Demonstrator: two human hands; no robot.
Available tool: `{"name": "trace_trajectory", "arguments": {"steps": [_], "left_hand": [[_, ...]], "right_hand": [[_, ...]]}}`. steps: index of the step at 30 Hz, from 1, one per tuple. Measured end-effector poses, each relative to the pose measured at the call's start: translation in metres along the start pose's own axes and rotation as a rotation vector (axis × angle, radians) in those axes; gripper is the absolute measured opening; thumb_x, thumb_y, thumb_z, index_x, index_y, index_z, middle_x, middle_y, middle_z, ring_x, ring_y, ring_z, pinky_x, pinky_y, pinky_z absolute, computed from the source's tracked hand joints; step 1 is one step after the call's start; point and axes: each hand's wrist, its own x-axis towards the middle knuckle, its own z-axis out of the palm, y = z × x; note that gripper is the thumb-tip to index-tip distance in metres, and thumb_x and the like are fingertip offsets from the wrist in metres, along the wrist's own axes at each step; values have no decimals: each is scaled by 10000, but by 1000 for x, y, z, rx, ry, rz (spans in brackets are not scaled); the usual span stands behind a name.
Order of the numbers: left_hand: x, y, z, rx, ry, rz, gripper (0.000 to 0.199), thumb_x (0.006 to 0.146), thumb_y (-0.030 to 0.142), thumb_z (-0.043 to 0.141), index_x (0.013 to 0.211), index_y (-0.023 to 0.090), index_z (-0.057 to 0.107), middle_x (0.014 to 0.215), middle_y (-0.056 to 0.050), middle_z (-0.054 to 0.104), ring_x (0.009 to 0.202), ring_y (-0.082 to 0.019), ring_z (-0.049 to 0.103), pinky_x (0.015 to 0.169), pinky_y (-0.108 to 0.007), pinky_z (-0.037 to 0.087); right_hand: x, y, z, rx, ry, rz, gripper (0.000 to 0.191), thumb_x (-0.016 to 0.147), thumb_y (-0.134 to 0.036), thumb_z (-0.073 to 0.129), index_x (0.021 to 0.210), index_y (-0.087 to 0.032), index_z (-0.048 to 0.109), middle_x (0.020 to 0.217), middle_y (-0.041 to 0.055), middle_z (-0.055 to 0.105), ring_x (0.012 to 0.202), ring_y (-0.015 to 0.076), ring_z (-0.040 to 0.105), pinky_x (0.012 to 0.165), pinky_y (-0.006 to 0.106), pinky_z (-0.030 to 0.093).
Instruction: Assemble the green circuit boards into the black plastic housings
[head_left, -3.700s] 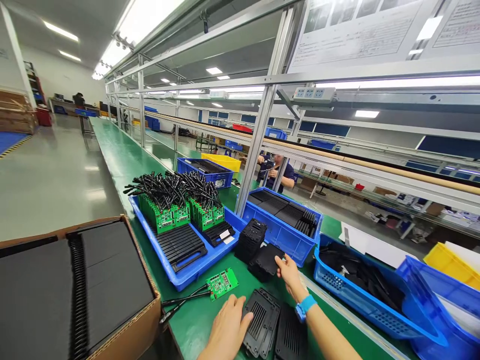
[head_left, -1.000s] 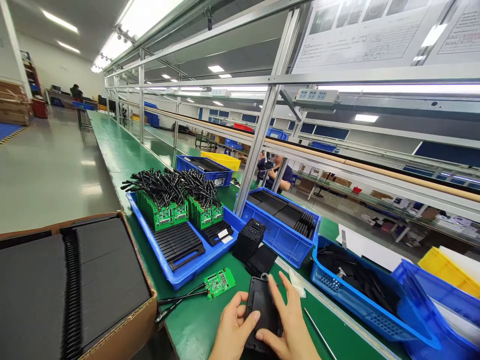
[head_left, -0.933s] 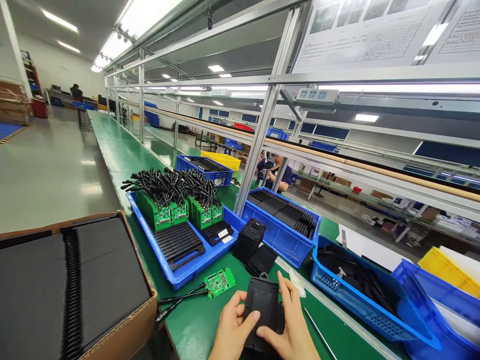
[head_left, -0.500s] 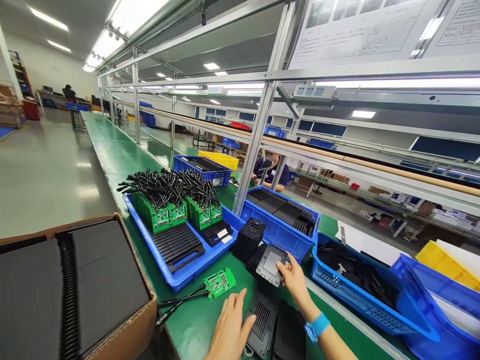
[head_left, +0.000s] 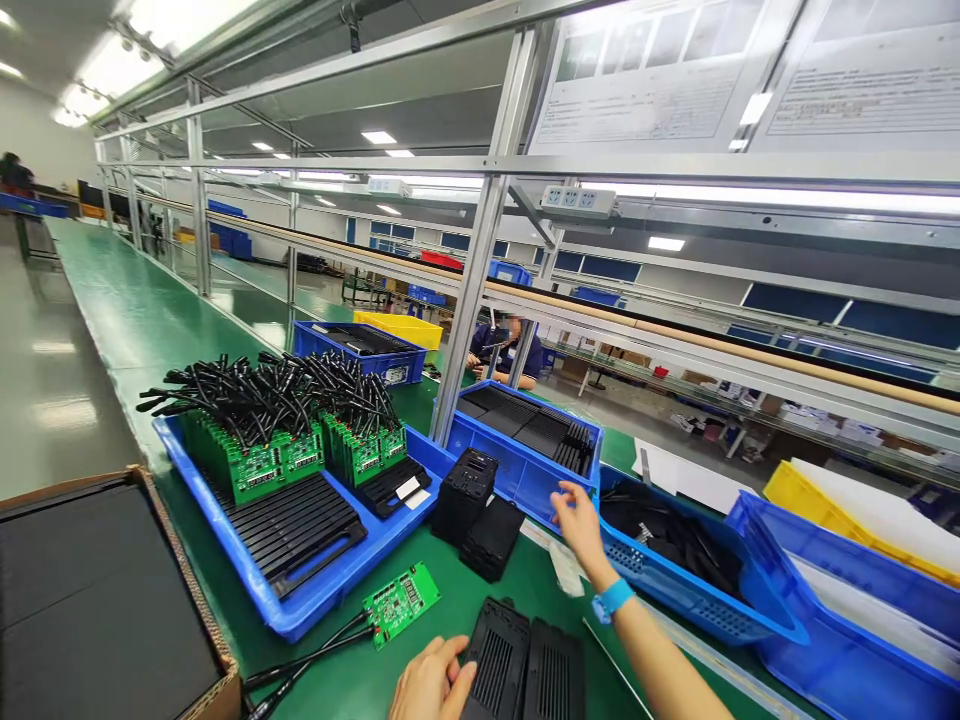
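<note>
At the bottom centre of the frame, two slotted black covers [head_left: 525, 665] lie side by side on the green table [head_left: 450, 610]. The left hand [head_left: 433, 682], fingers slightly spread, is at the left one's edge; contact is unclear. Right of centre, the right hand [head_left: 579, 522] hovers, fingers loosely bent and parted, near a black stack [head_left: 492, 538]. A circuit board [head_left: 401, 604] lies lower left of centre.

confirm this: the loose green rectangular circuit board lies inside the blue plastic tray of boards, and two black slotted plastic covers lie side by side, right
Not quite: the head view shows the loose green board on the flat green bench, outside the blue tray. The two black slotted covers do lie side by side.
</note>
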Motion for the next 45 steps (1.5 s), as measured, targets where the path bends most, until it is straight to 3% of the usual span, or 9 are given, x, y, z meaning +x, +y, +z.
{"name": "trace_trajectory", "arguments": {"steps": [4, 7, 16, 24, 29, 31, 34, 38, 45], "left_hand": [[0, 2, 5, -216, 42, -26, 493, 867, 599, 440, 910, 200, 727, 741, -61, 667, 681, -217, 627, 645, -270, 464], [-1, 8, 3, -266, 104, -92, 504, 848, 659, 425, 909, 229, 682, 829, -52, 694, 801, -226, 639, 754, -270, 479], [2, 22, -15, -535, 108, -239, 530, 776, 735, 495, 785, 215, 599, 727, -1, 642, 732, -203, 585, 683, -258, 448], [-5, 42, -26, -986, 64, -472, 632, 582, 688, 748, 933, 171, 650, 811, -50, 725, 797, -232, 665, 691, -281, 494], [-14, 51, -21, -1080, 4, -534, 696, 616, 645, 754, 1085, 144, 638, 892, -74, 730, 781, -216, 671, 609, -262, 475], [-16, 54, -19, -1081, -5, -561, 722, 621, 640, 752, 1131, 146, 618, 900, -77, 727, 778, -215, 674, 584, -253, 462], [-15, 56, -17, -1047, -19, -526, 722, 625, 654, 741, 1121, 144, 622, 870, -73, 723, 730, -208, 674, 573, -247, 453], [-12, 52, -14, -994, 26, -484, 748, 584, 701, 734, 1076, 145, 641, 831, -59, 719, 656, -183, 653, 561, -236, 448], [-17, 52, -16, -1009, -35, -530, 779, 598, 673, 740, 1147, 141, 591, 869, -54, 724, 623, -162, 625, 500, -222, 434]], "right_hand": [[41, 19, -71, -284, 58, 42, 211, 945, -302, 598, 1092, -151, 604, 1085, 58, 621, 974, 206, 614, 856, 416, 524], [56, 41, -94, -465, 46, 154, 237, 912, -283, 645, 1100, -144, 607, 1156, 75, 602, 1046, 234, 593, 905, 458, 502], [60, 70, -95, -553, 121, 206, 306, 939, -332, 605, 1187, -157, 568, 1125, 75, 613, 969, 211, 621, 843, 413, 532], [32, 68, -108, -391, 348, 143, 288, 961, -407, 550, 1123, -173, 594, 1117, 74, 611, 949, 199, 609, 849, 406, 512], [15, 54, -107, -223, 397, 27, 388, 953, -493, 477, 1088, -141, 570, 1032, 90, 610, 932, 223, 592, 852, 423, 468], [-1, 47, -97, -143, 312, -53, 470, 921, -570, 405, 989, -139, 581, 936, 97, 616, 876, 234, 586, 803, 393, 465], [-41, 40, -68, -33, 6, -178, 539, 789, -692, 402, 739, -184, 575, 716, 52, 591, 704, 218, 557, 648, 325, 455], [-97, 40, -28, 43, -336, -216, 444, 711, -625, 516, 568, -205, 526, 556, -1, 515, 563, 172, 479, 548, 285, 390], [-118, 44, -38, 117, -450, -165, 377, 704, -544, 612, 625, -180, 669, 677, 42, 633, 646, 200, 516, 623, 317, 403]]}}
